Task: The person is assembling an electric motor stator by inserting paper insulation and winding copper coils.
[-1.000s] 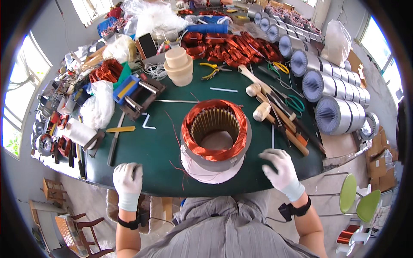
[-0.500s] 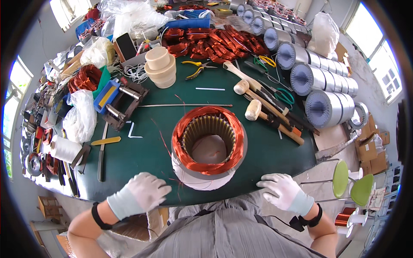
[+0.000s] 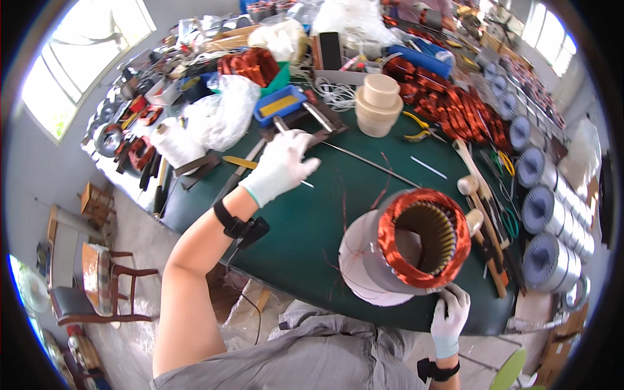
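A motor stator (image 3: 389, 237) with a thick ring of red copper windings stands on a round white pad (image 3: 356, 276) near the front of the table. Loose copper wires trail from its left side. My left hand (image 3: 281, 168), in a white glove, reaches over the table beside a dark metal fixture (image 3: 328, 123) that has bright rods and a blue tray (image 3: 278, 106). Its fingers are apart and I see nothing in them. My right hand (image 3: 450, 315), also gloved, is at the table's front edge, just below the stator. Its fingers are stretched out, without a visible object.
Left of the fixture are a yellow strip (image 3: 239, 162), a white thread spool (image 3: 175, 144) and a plastic bag (image 3: 224, 117). A thin metal rod (image 3: 374, 164) lies behind the stator. Cream cups (image 3: 378, 107), pliers (image 3: 424, 129), mallets (image 3: 469, 186) and steel cores (image 3: 545, 260) stand farther back and right.
My view has turned left. My left hand has moved forward from the table's front edge to the fixture. My right hand now appears close under the stator.
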Motion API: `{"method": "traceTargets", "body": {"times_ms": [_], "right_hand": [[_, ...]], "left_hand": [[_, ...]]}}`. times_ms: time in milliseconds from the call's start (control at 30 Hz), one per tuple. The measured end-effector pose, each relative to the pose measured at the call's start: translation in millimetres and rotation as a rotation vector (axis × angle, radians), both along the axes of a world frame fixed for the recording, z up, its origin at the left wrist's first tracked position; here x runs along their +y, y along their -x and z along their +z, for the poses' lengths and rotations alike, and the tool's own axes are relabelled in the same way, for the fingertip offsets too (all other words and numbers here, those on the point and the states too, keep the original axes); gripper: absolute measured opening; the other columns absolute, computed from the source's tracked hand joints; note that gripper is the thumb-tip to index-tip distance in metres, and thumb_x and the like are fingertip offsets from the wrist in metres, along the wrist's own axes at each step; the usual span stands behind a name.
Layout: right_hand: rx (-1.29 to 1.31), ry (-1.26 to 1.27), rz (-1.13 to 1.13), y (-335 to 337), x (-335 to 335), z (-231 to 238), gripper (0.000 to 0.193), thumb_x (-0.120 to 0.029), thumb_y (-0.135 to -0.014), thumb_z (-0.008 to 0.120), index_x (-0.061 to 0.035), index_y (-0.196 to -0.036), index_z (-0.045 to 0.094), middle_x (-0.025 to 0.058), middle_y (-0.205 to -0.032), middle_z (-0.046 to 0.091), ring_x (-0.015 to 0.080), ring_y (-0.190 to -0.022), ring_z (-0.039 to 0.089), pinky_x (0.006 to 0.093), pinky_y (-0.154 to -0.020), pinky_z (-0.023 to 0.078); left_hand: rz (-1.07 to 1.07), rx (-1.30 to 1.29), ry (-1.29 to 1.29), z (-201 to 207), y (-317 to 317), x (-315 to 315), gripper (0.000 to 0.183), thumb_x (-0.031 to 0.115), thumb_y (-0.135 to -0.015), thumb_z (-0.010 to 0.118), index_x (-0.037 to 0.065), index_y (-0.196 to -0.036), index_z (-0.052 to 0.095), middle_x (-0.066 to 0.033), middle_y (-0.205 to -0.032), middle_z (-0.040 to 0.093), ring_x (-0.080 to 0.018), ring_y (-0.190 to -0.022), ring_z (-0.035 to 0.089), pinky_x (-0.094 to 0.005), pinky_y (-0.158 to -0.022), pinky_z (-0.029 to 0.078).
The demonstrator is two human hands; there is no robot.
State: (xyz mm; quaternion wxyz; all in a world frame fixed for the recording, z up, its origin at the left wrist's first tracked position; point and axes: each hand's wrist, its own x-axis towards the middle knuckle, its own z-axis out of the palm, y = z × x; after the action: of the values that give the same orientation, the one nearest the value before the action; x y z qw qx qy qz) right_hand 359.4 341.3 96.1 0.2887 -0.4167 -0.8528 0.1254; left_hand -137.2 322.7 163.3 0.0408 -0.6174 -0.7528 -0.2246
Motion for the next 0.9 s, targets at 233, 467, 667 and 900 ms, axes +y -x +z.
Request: {"method": "traceTargets", "body": {"times_ms": [233, 467, 667, 900], "right_hand": [[-0.055, 0.006, -0.052, -8, -3, -10, 0.016, 0.002, -0.084, 0.058, 0.0032, -0.098, 0.065, 0.0197, -0.113, 0.064, 0.0385, -0.106, 0.057, 0.0475, -0.097, 0.045], [-0.088, 0.004, -0.074, -11, -2, -15, 0.019, -0.005, -0.085, 0.062, 0.0005, -0.103, 0.066, 0.0191, -0.115, 0.063, 0.0394, -0.105, 0.055, 0.05, -0.096, 0.043], [-0.116, -0.004, -0.03, -9, 0, -11, 0.025, -0.006, -0.085, 0.06, 0.0015, -0.109, 0.066, 0.0205, -0.114, 0.061, 0.0425, -0.103, 0.053, 0.0516, -0.094, 0.042], [-0.124, 0.114, -0.007, -17, 4, -22, 0.034, -0.003, -0.085, 0.055, 0.0045, -0.117, 0.063, 0.0258, -0.121, 0.06, 0.0473, -0.116, 0.051, 0.0539, -0.103, 0.04]], "left_hand": [[-0.022, 0.128, -0.159, 58, 45, 13, 0.032, 0.028, -0.089, 0.063, 0.004, -0.11, 0.07, -0.0173, -0.103, 0.071, -0.0355, -0.1, 0.068, -0.0483, -0.091, 0.053], [0.344, 0.028, 0.474, -18, 89, -11, 0.065, 0.029, -0.094, 0.061, -0.002, -0.148, 0.041, -0.0282, -0.137, 0.056, -0.0406, -0.122, 0.061, -0.0493, -0.098, 0.052], [0.399, -0.052, -0.178, -56, 85, -26, 0.034, 0.022, -0.098, 0.056, 0.003, -0.126, 0.055, -0.0257, -0.103, 0.07, -0.0436, -0.094, 0.068, -0.0526, -0.086, 0.055], [0.692, 0.267, 0.123, -10, 141, -36, 0.038, 0.033, -0.096, 0.06, 0.004, -0.119, 0.062, -0.0222, -0.121, 0.065, -0.0384, -0.108, 0.067, -0.0492, -0.091, 0.056]]}}
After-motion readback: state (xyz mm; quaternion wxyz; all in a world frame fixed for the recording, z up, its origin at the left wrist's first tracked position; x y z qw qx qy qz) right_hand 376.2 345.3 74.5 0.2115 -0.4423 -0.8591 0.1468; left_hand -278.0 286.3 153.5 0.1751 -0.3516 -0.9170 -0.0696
